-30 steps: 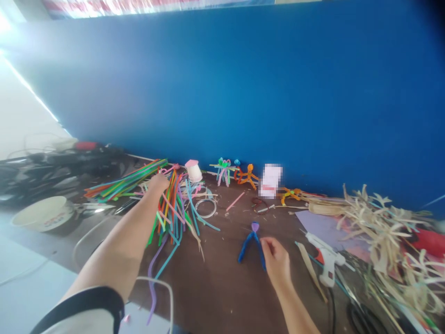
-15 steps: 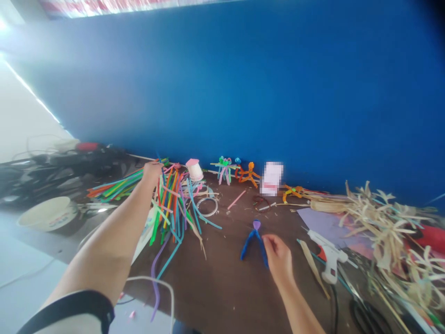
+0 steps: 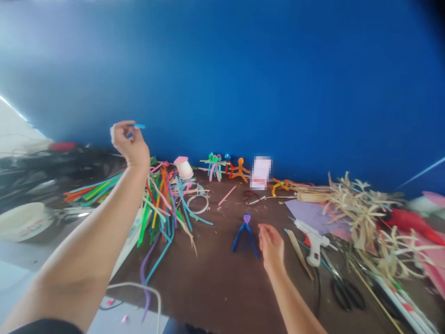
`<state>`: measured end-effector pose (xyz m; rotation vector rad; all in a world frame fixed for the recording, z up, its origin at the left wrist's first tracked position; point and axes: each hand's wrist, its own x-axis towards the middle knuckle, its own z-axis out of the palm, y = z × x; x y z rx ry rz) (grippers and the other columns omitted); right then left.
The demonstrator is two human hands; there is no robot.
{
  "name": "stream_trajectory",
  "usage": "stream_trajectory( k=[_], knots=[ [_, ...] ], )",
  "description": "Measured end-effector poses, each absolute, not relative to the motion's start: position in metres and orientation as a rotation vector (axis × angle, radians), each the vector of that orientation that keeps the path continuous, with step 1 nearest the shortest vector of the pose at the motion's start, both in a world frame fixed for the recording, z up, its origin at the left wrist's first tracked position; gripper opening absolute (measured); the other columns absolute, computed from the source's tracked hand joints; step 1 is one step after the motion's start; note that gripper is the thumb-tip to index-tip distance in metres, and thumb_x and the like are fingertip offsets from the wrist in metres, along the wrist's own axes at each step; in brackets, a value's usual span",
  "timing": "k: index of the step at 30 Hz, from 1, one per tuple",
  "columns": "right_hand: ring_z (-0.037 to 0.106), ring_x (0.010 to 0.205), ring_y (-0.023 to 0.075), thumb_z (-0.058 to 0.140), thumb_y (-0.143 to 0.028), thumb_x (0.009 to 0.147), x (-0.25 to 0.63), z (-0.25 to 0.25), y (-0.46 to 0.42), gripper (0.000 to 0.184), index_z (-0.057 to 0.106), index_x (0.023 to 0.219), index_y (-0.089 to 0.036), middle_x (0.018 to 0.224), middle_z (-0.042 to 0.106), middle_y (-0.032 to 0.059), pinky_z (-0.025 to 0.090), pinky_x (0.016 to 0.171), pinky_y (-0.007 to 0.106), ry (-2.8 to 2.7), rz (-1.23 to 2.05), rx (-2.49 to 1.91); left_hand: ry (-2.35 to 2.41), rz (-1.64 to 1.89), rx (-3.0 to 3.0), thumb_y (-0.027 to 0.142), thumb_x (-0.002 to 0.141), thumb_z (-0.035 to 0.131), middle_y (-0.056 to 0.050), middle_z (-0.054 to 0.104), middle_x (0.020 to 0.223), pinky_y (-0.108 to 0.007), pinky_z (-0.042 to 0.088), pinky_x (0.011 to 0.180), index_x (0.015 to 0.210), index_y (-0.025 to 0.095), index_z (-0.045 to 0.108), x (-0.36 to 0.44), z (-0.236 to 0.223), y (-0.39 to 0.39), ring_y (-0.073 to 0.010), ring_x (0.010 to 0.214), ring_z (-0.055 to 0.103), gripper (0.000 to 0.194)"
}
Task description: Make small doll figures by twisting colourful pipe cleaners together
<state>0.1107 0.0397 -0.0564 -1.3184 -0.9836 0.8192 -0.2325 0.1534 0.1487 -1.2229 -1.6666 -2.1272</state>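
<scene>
Lifted high off the pile, the left hand pinches a blue pipe cleaner tight, while the right hand, fingers apart, sits near a blue figure.

Blue pipe-cleaner figure with purple top

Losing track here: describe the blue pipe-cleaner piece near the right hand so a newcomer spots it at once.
On the brown tabletop, between the heap of coloured pipe cleaners and the white glue gun, lies a blue inverted-V piece beside the right hand. Its purple tip sets it apart from the figures further back.
</scene>
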Motion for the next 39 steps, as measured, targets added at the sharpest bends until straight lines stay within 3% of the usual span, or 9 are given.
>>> stream_trajectory(
  k=[4, 8, 15, 19, 24, 29, 32, 35, 39],
  knots=[
    [0.040, 0.040, 0.0081, 0.048, -0.037, 0.077, 0.121, -0.026, 0.036, 0.027, 0.054, 0.094, -0.016, 0.057, 0.045, -0.0047, 0.033, 0.036, 0.019, -0.936, 0.764, -1.311, -1.636, -2.154, -1.860, 0.027, 0.076, 0.055, -0.001, 0.064, 0.081, -0.027, 0.042, 0.060, 0.079, 0.019, 0.062, -0.134, 0.132, 0.112, -0.0124, 0.069, 0.057, 0.011],
    [0.053, 0.075, 0.0171, 0.056, -0.025, 0.075, 0.139, 0.030, 0.009, 0.045, 0.045, 0.119, -0.019, 0.093, 0.053, 0.0073, 0.047, 0.065, 0.033, -1.446, 0.394, -1.042, -1.606, -1.844, -2.855, 0.022, 0.072, 0.059, -0.003, 0.066, 0.074, -0.025, 0.044, 0.058, 0.076, 0.019, 0.066, -0.043, 0.089, 0.047, -0.0146, 0.066, 0.058, 0.009],
    [0.057, 0.076, 0.0197, 0.043, -0.014, 0.084, 0.140, 0.069, -0.051, 0.022, 0.059, 0.097, -0.024, 0.081, 0.059, 0.0069, 0.047, 0.062, 0.034, -1.695, 0.413, -0.902, -1.417, -1.409, -3.624, 0.025, 0.077, 0.055, -0.004, 0.065, 0.067, -0.021, 0.039, 0.050, 0.083, 0.019, 0.068, -0.009, 0.058, -0.020, -0.0135, 0.055, 0.055, 0.016],
    [0.037, 0.038, 0.0103, 0.035, -0.032, 0.090, 0.153, 0.093, -0.069, 0.026, 0.058, 0.077, -0.025, 0.046, 0.040, -0.0040, 0.034, 0.038, 0.022, -1.021, 0.740, -0.919, -1.793, -1.406, -3.306, 0.026, 0.081, 0.047, -0.006, 0.066, 0.077, -0.024, 0.043, 0.059, 0.088, 0.020, 0.068, -0.031, 0.042, 0.002, -0.0164, 0.064, 0.059, 0.023],
    [0.030, 0.035, 0.0091, 0.033, -0.065, 0.078, 0.177, 0.095, -0.061, 0.053, 0.062, 0.077, -0.020, 0.041, 0.037, -0.0033, 0.029, 0.036, 0.023, -0.889, 1.094, -0.929, -1.550, -1.052, -3.137, 0.008, 0.076, 0.043, -0.009, 0.063, 0.102, -0.034, 0.037, 0.090, 0.099, 0.021, 0.064, -0.045, 0.001, 0.057, -0.0227, 0.099, 0.053, 0.034],
    [0.029, 0.035, 0.0053, 0.053, -0.047, 0.078, 0.172, 0.044, -0.047, 0.033, 0.062, 0.078, -0.015, 0.045, 0.040, -0.0044, 0.017, 0.036, 0.019, -0.896, 1.278, -1.134, -1.442, -0.800, -3.070, 0.002, 0.073, 0.040, -0.011, 0.052, 0.119, -0.038, 0.034, 0.093, 0.110, 0.020, 0.057, -0.041, -0.007, 0.082, -0.0243, 0.110, 0.046, 0.045],
    [0.028, 0.033, 0.0045, 0.053, -0.045, 0.078, 0.170, 0.019, -0.037, 0.030, 0.059, 0.087, -0.017, 0.050, 0.040, -0.0063, 0.018, 0.035, 0.019, -0.982, 1.276, -1.249, -1.907, -0.919, -2.765, 0.015, 0.080, 0.041, -0.011, 0.062, 0.098, -0.033, 0.040, 0.080, 0.101, 0.018, 0.060, -0.042, -0.007, 0.078, -0.0221, 0.090, 0.057, 0.028],
    [0.041, 0.040, 0.0093, 0.052, -0.042, 0.078, 0.166, 0.001, -0.022, 0.026, 0.060, 0.078, -0.016, 0.050, 0.046, -0.0035, 0.029, 0.038, 0.021, -1.300, 1.040, -1.473, -2.286, -0.661, -2.627, 0.043, 0.077, 0.049, -0.010, 0.063, 0.069, -0.033, 0.040, 0.065, 0.074, 0.018, 0.062, -0.040, -0.015, 0.064, -0.0254, 0.070, 0.060, 0.028],
    [0.058, 0.062, 0.0185, 0.056, -0.032, 0.074, 0.147, -0.020, -0.004, 0.016, 0.059, 0.080, -0.017, 0.068, 0.060, 0.0044, 0.042, 0.057, 0.027, -1.806, 0.604, -1.705, -2.245, -0.607, -2.675, 0.038, 0.070, 0.058, -0.009, 0.064, 0.080, -0.030, 0.038, 0.063, 0.078, 0.020, 0.060, -0.032, -0.027, 0.049, -0.0246, 0.074, 0.060, 0.020]
  ],
)
